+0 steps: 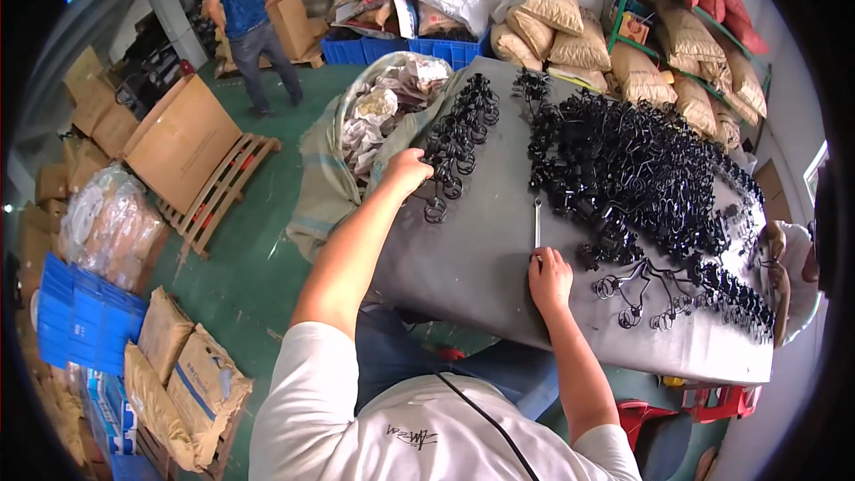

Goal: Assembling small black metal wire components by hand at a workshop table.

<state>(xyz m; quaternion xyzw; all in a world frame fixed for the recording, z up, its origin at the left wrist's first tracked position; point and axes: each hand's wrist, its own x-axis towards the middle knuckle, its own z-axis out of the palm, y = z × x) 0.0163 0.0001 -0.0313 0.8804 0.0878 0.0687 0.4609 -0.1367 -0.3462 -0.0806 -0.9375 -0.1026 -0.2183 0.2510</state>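
Note:
My left hand (408, 171) reaches to the left edge of the table, its fingers closed at a row of black ring-ended metal parts (459, 138). It seems to pinch one of these parts; the fingertips are partly hidden. Near the middle of the table, my right hand (550, 278) is closed around the lower end of a silver wrench (537, 224). The wrench points away from me, its ring end uppermost. To the right of it spreads a large heap of black metal parts (632, 160), with several curved, ring-ended ones (646, 294) at its near side.
The grey table (463, 258) is in front of me. An open woven sack (325, 160) of crumpled wrapping touches its left side. Stuffed sacks (557, 4) and blue crates (459, 53) line the back. A person (245, 9) stands far left, beyond a pallet (218, 191) with cardboard.

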